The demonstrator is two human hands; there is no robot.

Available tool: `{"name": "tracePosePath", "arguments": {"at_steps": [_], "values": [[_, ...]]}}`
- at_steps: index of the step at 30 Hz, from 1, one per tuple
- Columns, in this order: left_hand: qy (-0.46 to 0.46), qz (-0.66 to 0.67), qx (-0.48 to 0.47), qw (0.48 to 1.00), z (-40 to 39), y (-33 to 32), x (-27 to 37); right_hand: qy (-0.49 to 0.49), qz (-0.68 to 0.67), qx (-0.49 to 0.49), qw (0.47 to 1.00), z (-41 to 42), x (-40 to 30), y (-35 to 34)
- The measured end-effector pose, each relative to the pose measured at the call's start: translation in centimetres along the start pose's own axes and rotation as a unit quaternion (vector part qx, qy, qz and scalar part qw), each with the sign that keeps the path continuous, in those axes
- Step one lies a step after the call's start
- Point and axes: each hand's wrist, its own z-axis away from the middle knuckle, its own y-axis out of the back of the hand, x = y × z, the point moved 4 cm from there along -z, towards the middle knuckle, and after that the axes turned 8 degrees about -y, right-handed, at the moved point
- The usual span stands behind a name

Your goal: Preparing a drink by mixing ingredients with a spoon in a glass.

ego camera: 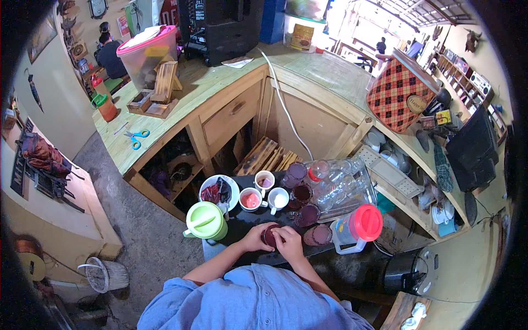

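Note:
My left hand (256,238) wraps around a glass of dark red contents (270,236) at the near edge of a black tabletop (243,231). The fingers of my right hand (290,243) grip the glass at its rim, partly covering it. Several glass mugs with purplish contents (308,214) stand to the right. Beyond my hands are three white cups: one holds something pink (250,200), one white powder (279,199), one a brownish residue (264,180). A white plate (236,194) carries dark red plastic bags (216,191).
A green lidded pitcher (206,220) stands left, a clear pitcher with red lid (366,222) right. Behind that, a tray holds clear glassware (340,185). An L-shaped wooden counter (194,103) bears scissors (137,138) and a speaker (231,29). A white cable (284,99) hangs down.

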Motion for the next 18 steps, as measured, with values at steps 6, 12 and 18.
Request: {"name": "tracePosePath", "arguments": {"at_steps": [6,12,18], "values": [[-0.002,0.007,-0.001,1.0,-0.03,0.06,0.29,0.004,0.041,0.007,0.999,0.08,0.15,0.03],[-0.016,-0.001,-0.001,1.0,-0.03,0.05,0.16,0.011,0.061,0.026,0.998,0.15,-0.24,0.24],[-0.016,-0.021,0.008,1.0,0.08,0.07,-0.03,0.02,0.035,0.028,0.999,0.1,0.17,0.1]]}}
